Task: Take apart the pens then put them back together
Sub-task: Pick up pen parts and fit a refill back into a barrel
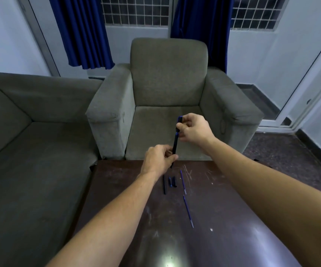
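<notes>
I hold a dark blue pen (175, 142) almost upright above the far edge of the dark table (223, 218). My left hand (158, 160) pinches its lower end near the tip. My right hand (193, 130) grips its upper end at the cap. On the table below lie a black barrel (164, 185), two short dark pen pieces (172, 182), and two thin blue refills, one far (183, 182) and one nearer (188, 211).
A grey armchair (167, 105) stands right behind the table's far edge. A grey sofa (30, 141) runs along the left. Blue curtains (82, 31) hang at the back, and a glass door (309, 93) stands at the right.
</notes>
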